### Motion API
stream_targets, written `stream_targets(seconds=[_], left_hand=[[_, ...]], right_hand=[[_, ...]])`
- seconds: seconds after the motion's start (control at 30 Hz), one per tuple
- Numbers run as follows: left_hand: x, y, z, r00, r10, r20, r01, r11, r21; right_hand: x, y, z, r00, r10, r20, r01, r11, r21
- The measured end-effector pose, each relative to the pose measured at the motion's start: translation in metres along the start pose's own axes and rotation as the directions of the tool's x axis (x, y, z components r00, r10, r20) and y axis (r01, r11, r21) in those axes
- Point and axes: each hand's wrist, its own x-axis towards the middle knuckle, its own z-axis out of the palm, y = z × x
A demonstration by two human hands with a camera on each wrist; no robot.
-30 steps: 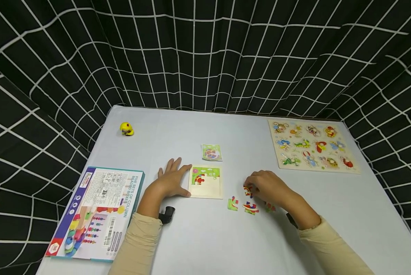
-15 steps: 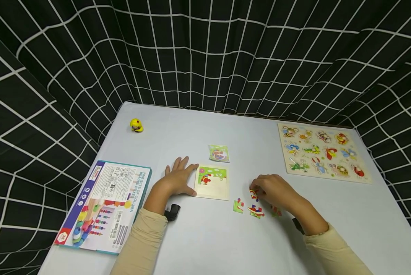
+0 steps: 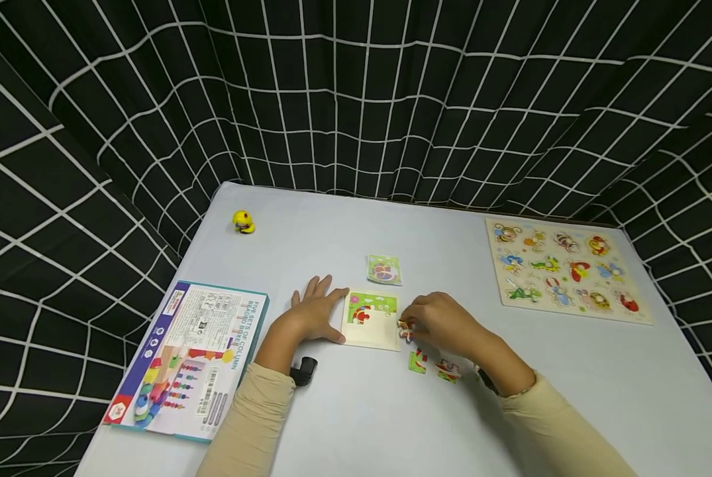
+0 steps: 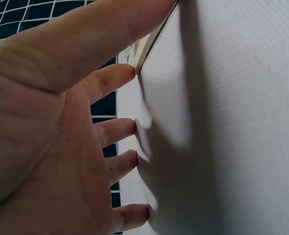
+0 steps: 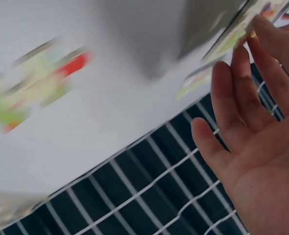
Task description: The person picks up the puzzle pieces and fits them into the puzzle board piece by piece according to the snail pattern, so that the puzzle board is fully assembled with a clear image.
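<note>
A small square puzzle board (image 3: 371,336) lies on the table with a few pieces fitted along its top and left. My left hand (image 3: 312,317) is spread beside it, fingers straight, the thumb and index fingertip touching the board's left edge. Just off the board's right side, my right hand (image 3: 442,322) pinches a colourful puzzle piece (image 3: 406,330) between thumb and fingers. In the right wrist view that hand (image 5: 266,127) partly covers the piece. Closer to me lie a green-edged puzzle piece (image 3: 417,362) and another puzzle piece (image 3: 448,371), partly shaded by the right arm.
Behind the board sits a small picture puzzle (image 3: 384,270). A large wooden insect puzzle (image 3: 570,270) occupies the back right, a yellow toy (image 3: 244,222) the back left. On the left lies a flat bead-set box (image 3: 191,361). Black gridded curtains (image 3: 356,86) surround the table.
The right hand has carried its pinched piece left, close to the board's right edge. The left hand stays against the board. The head view has shifted slightly.
</note>
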Motion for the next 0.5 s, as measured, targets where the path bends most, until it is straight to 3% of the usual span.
stream_targets(seconds=[0.27,0.5], left_hand=[[0.001,-0.001,0.002,1.0,-0.005,-0.008,0.005,1.0,0.006],[-0.001,-0.001,0.0,1.0,-0.001,-0.007,0.001,1.0,0.013]], right_hand=[[0.035,-0.018,0.013,0.997,-0.045,-0.064,0.041,0.998,-0.055],[0.045,-0.023,0.017,1.0,-0.015,-0.011,0.015,0.999,-0.032]])
